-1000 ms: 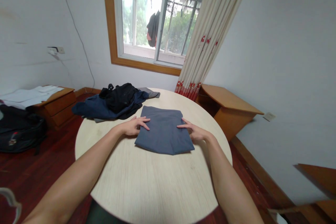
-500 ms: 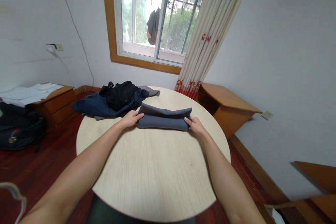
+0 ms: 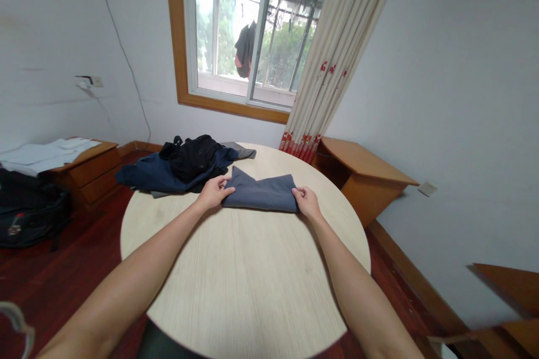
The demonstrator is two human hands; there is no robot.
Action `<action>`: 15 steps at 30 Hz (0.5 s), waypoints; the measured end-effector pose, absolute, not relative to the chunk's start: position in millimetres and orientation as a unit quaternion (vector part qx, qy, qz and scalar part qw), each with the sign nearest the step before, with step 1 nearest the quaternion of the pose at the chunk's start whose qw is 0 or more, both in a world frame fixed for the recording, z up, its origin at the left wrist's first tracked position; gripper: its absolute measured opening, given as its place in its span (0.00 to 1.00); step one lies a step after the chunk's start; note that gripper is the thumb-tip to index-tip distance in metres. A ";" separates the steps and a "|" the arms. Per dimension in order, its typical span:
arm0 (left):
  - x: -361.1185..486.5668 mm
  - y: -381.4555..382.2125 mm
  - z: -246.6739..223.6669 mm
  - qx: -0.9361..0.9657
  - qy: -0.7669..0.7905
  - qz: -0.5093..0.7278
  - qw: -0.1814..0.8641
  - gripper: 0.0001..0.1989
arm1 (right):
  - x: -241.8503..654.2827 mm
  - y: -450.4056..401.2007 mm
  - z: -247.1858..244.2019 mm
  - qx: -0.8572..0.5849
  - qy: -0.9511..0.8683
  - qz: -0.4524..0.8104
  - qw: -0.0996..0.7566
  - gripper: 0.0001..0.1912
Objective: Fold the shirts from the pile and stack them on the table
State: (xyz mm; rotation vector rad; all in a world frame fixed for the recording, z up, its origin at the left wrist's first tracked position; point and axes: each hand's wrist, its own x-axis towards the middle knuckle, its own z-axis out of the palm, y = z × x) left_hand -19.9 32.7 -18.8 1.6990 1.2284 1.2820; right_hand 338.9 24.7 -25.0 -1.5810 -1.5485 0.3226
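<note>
A dark grey-blue folded garment [image 3: 261, 195] lies on the round pale wooden table [image 3: 248, 275]; its exact kind cannot be made out. My left hand [image 3: 213, 192] pinches its left end between thumb and fingers. At the opposite end, my right hand [image 3: 306, 201] grips the cloth's right edge. The garment's far edge stands up in a point at the left and dips toward the middle. Part of each hand's fingertips is hidden by the fabric.
A heap of dark clothes [image 3: 185, 162] sits at the table's far left. Beyond the right edge stands a wooden desk [image 3: 366, 162]. A curtain [image 3: 332, 67] hangs behind the table. On the left are a drawer cabinet [image 3: 95, 174] and a black backpack [image 3: 31, 207].
The garment's raised upper layer has come down over the near roll, so the opening between them no longer shows. Both hands still hold its ends, the right slightly further in.
</note>
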 end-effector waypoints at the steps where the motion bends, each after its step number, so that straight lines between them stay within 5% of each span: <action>1: -18.0 33.8 -18.7 0.649 0.468 0.508 0.319 0.31 | 337.5 25.9 -25.3 -0.635 -0.615 0.125 0.450 0.23; 9: -18.7 24.6 -14.8 0.677 0.547 0.436 0.228 0.29 | 333.2 26.5 -26.9 -0.669 -0.599 0.138 0.417 0.20; 15: -38.0 21.6 -13.8 0.711 0.508 0.356 0.330 0.38 | 355.2 11.2 -20.5 -0.595 -0.622 0.305 0.407 0.26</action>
